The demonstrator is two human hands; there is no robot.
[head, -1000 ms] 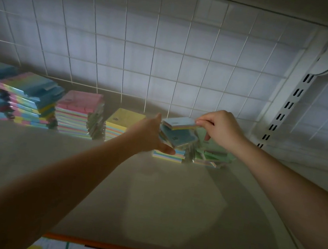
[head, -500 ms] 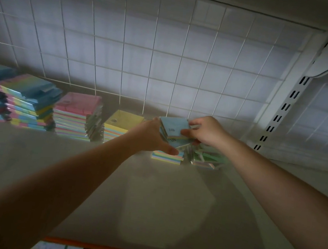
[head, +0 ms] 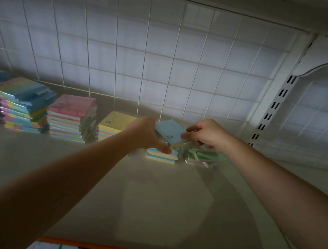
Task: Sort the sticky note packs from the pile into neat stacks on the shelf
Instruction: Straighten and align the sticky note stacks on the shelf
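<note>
Both my arms reach to the back of the shelf (head: 160, 205). My left hand (head: 145, 133) holds a small batch of sticky note packs from its left side, thumb curled along the lower edge; how many packs are in the batch I cannot tell. The top one, a blue pack (head: 169, 130), lies tilted with a small dark print mark near its right corner. My right hand (head: 207, 134) pinches that blue pack at its right edge, thumb on top, fingers curled under.

The batch hangs just above the loose pile (head: 184, 156), where a pastel-striped pack sits beside green ones in crinkled clear wrap, lying crooked.

Left of my hands, along the wire grid back panel (head: 145, 61): a low yellow-topped stack (head: 114, 124), then a taller pink-topped stack (head: 71, 116), then an uneven rainbow-and-blue stack (head: 18, 105) with packs jutting out. More blue packs at the far left edge, cut off.

Slotted white upright (head: 273, 108) on the right. Light is dim.
</note>
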